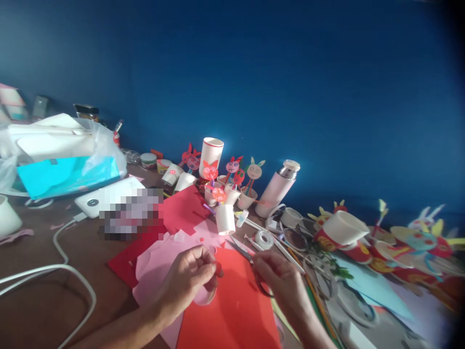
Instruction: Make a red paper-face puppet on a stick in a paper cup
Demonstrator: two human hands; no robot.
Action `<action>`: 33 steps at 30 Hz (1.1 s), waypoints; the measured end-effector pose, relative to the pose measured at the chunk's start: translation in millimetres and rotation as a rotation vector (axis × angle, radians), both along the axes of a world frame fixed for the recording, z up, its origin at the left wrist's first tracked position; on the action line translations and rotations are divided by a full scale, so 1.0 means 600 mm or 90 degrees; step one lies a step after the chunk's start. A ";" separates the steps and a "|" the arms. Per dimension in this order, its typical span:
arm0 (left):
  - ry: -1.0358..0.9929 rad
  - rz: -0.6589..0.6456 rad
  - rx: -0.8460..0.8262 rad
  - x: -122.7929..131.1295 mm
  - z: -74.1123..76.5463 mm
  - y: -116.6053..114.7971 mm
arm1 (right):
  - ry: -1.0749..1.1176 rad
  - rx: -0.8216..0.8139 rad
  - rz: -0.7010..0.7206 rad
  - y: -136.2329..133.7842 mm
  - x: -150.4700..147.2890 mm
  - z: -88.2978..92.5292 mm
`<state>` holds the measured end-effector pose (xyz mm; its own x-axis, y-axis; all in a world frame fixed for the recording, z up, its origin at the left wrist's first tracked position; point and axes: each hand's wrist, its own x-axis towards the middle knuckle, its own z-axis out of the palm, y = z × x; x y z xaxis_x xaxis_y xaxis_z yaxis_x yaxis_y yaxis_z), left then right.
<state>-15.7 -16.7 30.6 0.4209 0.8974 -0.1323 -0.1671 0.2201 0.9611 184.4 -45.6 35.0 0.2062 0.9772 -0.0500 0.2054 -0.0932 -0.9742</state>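
My left hand (194, 271) is closed in a pinch above the pink paper (156, 261), and a small red bit of paper (218, 269) shows at its fingertips. To its right, my right hand (278, 271) is closed on a pair of scissors (240, 249). Their blades point up and to the left, and part of a dark handle loop shows below the fingers. Between and beneath both hands lies an orange-red sheet (232, 310). Just beyond the blades stands a white paper cup (225, 219) with an orange paper face on it.
Paper-cup figures (254, 172) and a pale pink flask (276, 189) stand along the blue wall. A tape roll (264, 239) and pencils (317, 300) lie at the right. At left are a white power bank (109, 194), its cable (87, 286) and a turquoise packet (69, 177).
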 end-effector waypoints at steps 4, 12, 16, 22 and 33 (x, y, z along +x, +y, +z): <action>-0.002 -0.010 -0.017 -0.011 0.029 -0.016 | -0.079 0.014 -0.043 -0.006 0.070 0.002; 0.064 -0.085 -0.056 -0.015 -0.019 -0.048 | -0.207 -0.021 -0.085 -0.025 0.103 -0.020; 0.082 -0.095 -0.062 -0.021 -0.031 -0.040 | -0.196 -0.023 -0.070 -0.025 0.101 -0.025; -0.007 -0.092 -0.087 -0.033 -0.019 -0.011 | -0.253 -0.032 -0.101 -0.025 0.098 -0.028; -0.059 -0.179 -0.165 -0.056 -0.011 0.006 | -0.383 -0.019 0.062 0.013 0.047 0.008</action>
